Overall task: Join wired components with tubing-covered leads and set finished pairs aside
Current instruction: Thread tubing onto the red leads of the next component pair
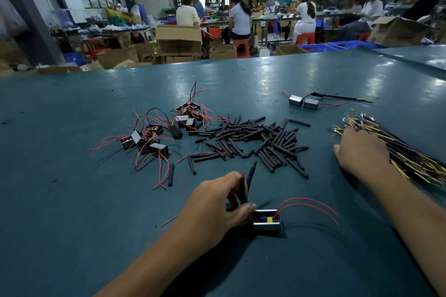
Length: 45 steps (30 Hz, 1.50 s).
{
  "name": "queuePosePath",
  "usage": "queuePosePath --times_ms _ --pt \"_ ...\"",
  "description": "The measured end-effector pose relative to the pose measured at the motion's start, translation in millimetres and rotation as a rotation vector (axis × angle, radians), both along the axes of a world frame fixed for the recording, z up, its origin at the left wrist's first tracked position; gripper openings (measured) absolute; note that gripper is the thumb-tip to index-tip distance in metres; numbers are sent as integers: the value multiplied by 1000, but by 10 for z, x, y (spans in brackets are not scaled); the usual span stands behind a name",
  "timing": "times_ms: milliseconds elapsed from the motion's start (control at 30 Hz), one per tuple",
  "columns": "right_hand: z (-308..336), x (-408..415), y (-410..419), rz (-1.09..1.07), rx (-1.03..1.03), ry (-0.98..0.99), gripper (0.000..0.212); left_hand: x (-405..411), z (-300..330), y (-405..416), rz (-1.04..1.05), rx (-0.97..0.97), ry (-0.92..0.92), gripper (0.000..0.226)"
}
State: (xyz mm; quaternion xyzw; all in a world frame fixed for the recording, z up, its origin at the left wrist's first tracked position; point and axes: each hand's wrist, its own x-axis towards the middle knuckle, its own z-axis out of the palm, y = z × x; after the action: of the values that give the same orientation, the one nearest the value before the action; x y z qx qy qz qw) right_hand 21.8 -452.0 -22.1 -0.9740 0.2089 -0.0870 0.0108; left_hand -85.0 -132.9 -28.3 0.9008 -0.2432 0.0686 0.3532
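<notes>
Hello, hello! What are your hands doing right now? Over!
Left hand pinching tubing-covered leads beside a component. Right hand on the wire bundle. One finished pair aside. Nothing blocking.

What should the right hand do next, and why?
Probably pinch one lead out of the bundle of yellow-and-black leads and bring it to the left hand. The right hand rests on that bundle, while the left grips tubing-covered wires of the component.
</notes>
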Motion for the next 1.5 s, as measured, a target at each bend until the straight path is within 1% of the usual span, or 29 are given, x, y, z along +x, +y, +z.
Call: queuePosePath --times_ms 133,233,333,433,533,633,700,767,867,1000,1033,1067,1133,1167,1200,1267,1333,1433,1500 --pt "46 60 -168 -140 18 -140 49 43 8 41 40 5 -23 23" --pt "36 111 -255 -211 81 -169 52 72 4 77 64 -5 -27 22" --pt "16 164 -297 -252 191 -201 47 77 -7 77 61 1 -28 23" --pt "4 187 -324 -271 197 -187 42 81 -14 76 59 -5 -31 24" --pt "-2 175 -311 -256 136 -169 37 84 -19 90 59 -11 -23 26" --pt "21 135 -288 -183 48 -181 31 77 -15 91 52 -15 -33 28" --pt "30 103 -276 -113 19 -264 27 79 -9 93 66 -17 -38 29" --pt "46 73 -240 -40 68 -371 24 85 -8 102 85 -26 -39 28" --pt "84 32 -117 109 198 -497 18 78 -8 107 96 -48 -49 24" --pt "233 -80 110 382 408 -757 11 63 29 122 149 -128 -89 26" --pt "283 -131 192 427 545 -780 10 68 48 134 173 -149 -118 29" --pt "329 -195 298 476 756 -763 12 74 74 149 196 -176 -150 30" --pt "376 -345 554 587 1221 -643 15 75 131 178 230 -246 -199 29" --pt "384 -418 677 636 1374 -579 14 67 155 192 234 -275 -218 26" --pt "395 -484 784 671 1467 -525 11 58 180 200 231 -295 -233 22" --pt "423 -612 951 728 1584 -463 3 33 220 209 207 -310 -260 15" --pt "443 -711 1045 777 1650 -440 13 13 251 210 172 -320 -306 13" --pt "457 -804 1103 865 1648 -354 17 -7 294 202 135 -336 -361 11" --pt "436 -838 1110 957 1602 -262 11 -28 306 195 114 -370 -359 9"
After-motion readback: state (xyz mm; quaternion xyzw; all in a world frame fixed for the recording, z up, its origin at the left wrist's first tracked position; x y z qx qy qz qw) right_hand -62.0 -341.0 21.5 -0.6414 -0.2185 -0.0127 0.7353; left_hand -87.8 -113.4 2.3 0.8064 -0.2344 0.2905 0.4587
